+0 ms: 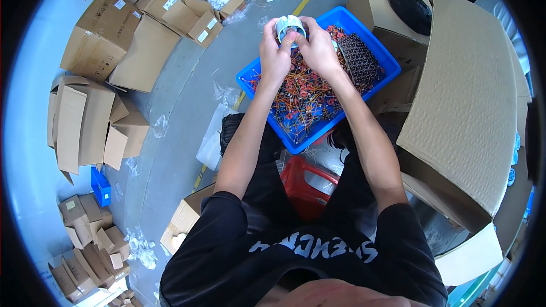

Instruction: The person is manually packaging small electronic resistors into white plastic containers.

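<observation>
Both my hands are closed round a white, round, hollow plastic housing (289, 22), held above the far side of a blue plastic bin. My left hand (274, 51) grips it from the left and my right hand (319, 50) from the right, with the thumbs meeting at its near rim. Notches show along its edge, while the fingers behind it are partly hidden. Beneath my hands, the blue bin (391, 68) holds a tangle of orange and red wired parts (301, 94). A dark gridded block of small parts (359, 59) lies at the bin's right end.
Large open cardboard boxes (455, 119) stand close on my right, with a black round bag (409, 8) on one. Many cartons (102, 34) line the left wall, near a small blue bin (100, 186). A red stool (307, 187) shows between my legs. Plastic scraps (142, 247) litter the floor.
</observation>
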Demonstrator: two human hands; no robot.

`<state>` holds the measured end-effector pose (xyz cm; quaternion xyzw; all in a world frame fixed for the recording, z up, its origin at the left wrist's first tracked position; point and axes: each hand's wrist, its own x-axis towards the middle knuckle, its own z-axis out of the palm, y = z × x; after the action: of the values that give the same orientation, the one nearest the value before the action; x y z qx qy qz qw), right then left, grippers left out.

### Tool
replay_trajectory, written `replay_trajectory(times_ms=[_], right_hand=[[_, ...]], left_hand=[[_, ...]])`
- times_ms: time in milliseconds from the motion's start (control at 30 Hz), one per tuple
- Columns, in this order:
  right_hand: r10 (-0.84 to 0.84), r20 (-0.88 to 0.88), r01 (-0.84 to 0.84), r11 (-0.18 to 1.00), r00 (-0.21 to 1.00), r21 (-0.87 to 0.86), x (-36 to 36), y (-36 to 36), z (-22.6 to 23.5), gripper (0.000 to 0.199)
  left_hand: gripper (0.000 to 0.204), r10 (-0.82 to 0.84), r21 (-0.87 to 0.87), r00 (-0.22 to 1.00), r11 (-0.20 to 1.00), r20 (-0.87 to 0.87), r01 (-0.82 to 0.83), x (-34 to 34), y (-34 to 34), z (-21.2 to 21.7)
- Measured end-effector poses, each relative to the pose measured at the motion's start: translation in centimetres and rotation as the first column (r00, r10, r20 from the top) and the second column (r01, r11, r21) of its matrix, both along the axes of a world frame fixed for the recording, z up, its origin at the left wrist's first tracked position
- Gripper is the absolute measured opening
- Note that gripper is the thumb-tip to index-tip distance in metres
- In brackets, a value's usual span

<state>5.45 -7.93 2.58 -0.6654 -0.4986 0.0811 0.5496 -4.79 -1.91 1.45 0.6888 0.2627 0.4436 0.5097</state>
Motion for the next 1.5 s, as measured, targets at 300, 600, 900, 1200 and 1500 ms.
replay_trajectory(times_ms=[300, 600, 900, 1200, 1500], right_hand=[[0.008, -0.210, -0.028, 0.995, 0.978, -0.094, 2.3, -0.4, -0.3, 0.038], [0.056, 0.074, -0.064, 0.992, 0.996, 0.105, 1.4, -1.4, 2.0, 0.032], [-0.041, 0.331, 0.027, 0.999, 0.943, 0.047, 0.3, -2.2, 2.5, 0.016], [-0.151, 0.361, 0.117, 0.986, 0.920, 0.115, -0.1, -1.6, 1.8, 0.013], [-0.146, 0.280, 0.107, 0.983, 0.949, 0.151, 0.2, -1.3, 1.5, 0.015]], left_hand=[[0.038, -0.155, -0.325, 0.971, 0.923, 0.182, 0.208, 0.3, 0.7, -0.1], [0.030, -0.193, -0.498, 0.860, 0.746, 0.471, 0.441, 0.4, 0.9, -0.2], [0.026, -0.176, -0.489, 0.853, 0.755, 0.491, 0.437, 0.4, 0.7, -0.4], [0.022, -0.123, -0.468, 0.870, 0.802, 0.477, 0.370, 0.7, 0.1, -0.2], [0.022, -0.121, -0.493, 0.876, 0.787, 0.466, 0.371, 0.6, 0.0, -0.1]])
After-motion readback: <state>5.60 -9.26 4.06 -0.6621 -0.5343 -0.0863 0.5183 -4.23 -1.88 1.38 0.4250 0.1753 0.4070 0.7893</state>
